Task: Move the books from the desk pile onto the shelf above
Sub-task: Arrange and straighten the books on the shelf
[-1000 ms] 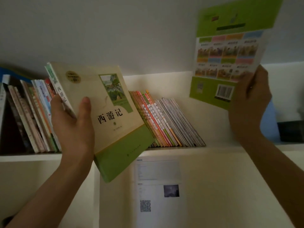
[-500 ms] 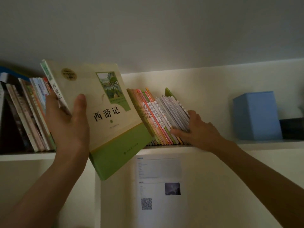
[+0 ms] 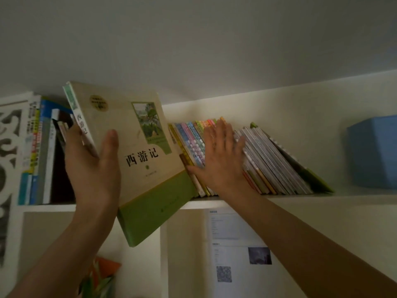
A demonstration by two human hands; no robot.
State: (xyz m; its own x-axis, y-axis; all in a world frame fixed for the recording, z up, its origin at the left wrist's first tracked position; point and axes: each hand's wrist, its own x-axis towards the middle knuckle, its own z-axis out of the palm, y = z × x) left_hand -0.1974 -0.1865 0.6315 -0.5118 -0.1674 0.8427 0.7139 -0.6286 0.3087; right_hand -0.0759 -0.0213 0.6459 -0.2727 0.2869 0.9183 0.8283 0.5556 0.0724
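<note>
My left hand [image 3: 92, 168] grips a thick cream-and-green book [image 3: 137, 151] by its spine, thumb on the cover. The book is tilted, its lower corner hanging in front of the white shelf [image 3: 300, 200]. My right hand [image 3: 219, 160] lies flat with straight fingers against a leaning row of thin colourful books [image 3: 268, 166] on the shelf. A thin green book [image 3: 309, 177] leans at the right end of that row. The desk pile is out of view.
More books [image 3: 38, 151] stand upright at the shelf's left end behind my left hand. A blue box [image 3: 373, 151] sits on the shelf at the right. A printed sheet with a QR code [image 3: 232, 248] hangs below the shelf. The ceiling is close above.
The thin green book that my right hand held up a second ago now leans in the row. That hand has moved from the row's right end to press flat on its spines.
</note>
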